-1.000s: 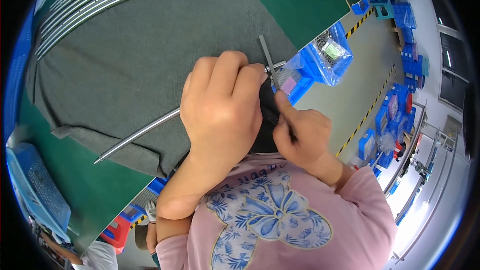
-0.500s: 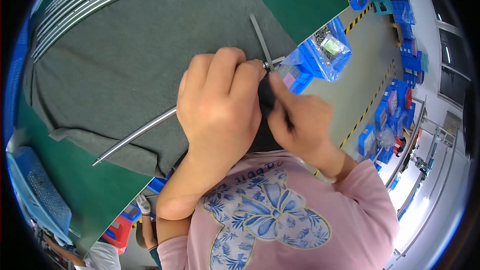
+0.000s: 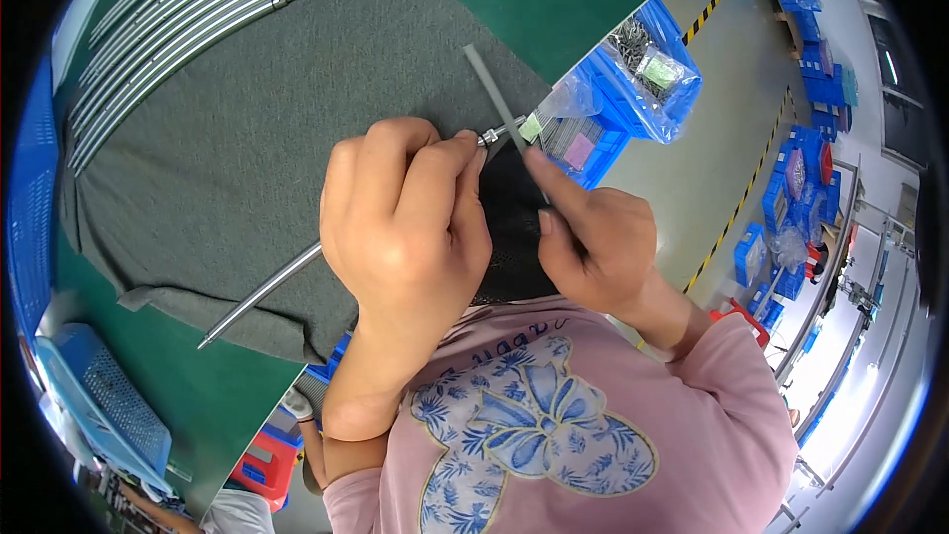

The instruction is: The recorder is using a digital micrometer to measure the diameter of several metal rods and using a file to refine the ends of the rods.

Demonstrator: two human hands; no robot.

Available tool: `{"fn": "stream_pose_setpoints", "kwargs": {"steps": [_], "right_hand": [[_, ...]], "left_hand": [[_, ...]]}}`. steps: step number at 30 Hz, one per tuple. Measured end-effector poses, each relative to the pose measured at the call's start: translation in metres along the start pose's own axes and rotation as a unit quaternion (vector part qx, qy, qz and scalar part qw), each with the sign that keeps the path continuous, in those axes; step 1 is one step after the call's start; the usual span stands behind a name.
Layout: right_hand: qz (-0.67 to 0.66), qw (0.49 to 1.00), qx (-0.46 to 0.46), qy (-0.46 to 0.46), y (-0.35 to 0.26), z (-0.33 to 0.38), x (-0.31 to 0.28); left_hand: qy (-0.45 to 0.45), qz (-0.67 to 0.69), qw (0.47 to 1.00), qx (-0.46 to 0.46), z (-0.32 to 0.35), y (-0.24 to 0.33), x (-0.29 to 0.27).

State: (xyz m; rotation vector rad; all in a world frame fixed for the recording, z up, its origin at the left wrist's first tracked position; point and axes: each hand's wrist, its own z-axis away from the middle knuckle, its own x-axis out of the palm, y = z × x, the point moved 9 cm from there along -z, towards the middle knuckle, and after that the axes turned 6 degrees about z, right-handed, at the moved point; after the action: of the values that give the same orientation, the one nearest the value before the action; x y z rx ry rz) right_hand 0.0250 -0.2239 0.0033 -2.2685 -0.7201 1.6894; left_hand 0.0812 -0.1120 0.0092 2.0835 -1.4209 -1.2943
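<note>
My left hand is closed round a shiny metal rod. The rod's long plain part slants out to the lower left, and its stepped narrow end sticks out past my fingertips on the right. In my right hand is a narrow grey flat file, pinched between thumb and forefinger near its lower end. The file lies across the rod's narrow end, crossing it at a steep angle. My palm hides the middle of the rod.
Several similar metal rods lie side by side on the dark grey cloth at the far left. Blue bins with parts stand beyond the green table's right edge. A blue perforated basket sits at the lower left, near other people.
My left hand and the rod have shifted left in view, widening the gap to my right hand. The file has shifted left too and still crosses the rod's end.
</note>
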Motion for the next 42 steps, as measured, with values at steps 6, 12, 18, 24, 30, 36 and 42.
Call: {"fn": "stream_pose_setpoints", "kwargs": {"steps": [6,12,18,24,30,36,42], "right_hand": [[-0.018,0.998,-0.037,0.049,-0.005,-0.004,0.0],[0.007,0.998,-0.044,0.047,-0.009,-0.01,0.0],[0.055,0.998,-0.012,-0.017,-0.012,-0.005,0.0],[0.099,0.993,-0.059,0.011,-0.017,-0.013,0.003],[0.091,0.995,-0.039,-0.011,-0.011,-0.004,0.006],[0.082,0.995,0.009,-0.053,-0.013,0.002,0.007],[0.048,0.997,-0.023,0.063,-0.014,-0.008,0.0]], "left_hand": [[0.001,-0.004,1.0,-0.002,0.001,0.0,-0.002],[0.001,-0.003,1.0,0.001,0.0,0.0,-0.001],[0.007,0.004,1.0,-0.001,0.0,0.0,-0.001],[0.001,0.006,1.0,-0.004,0.0,0.001,-0.002],[-0.004,0.005,1.0,-0.003,0.0,0.0,0.0],[0.007,0.0,1.0,0.006,0.001,-0.002,0.0],[-0.016,-0.004,1.0,-0.006,-0.002,0.001,0.001]]}}
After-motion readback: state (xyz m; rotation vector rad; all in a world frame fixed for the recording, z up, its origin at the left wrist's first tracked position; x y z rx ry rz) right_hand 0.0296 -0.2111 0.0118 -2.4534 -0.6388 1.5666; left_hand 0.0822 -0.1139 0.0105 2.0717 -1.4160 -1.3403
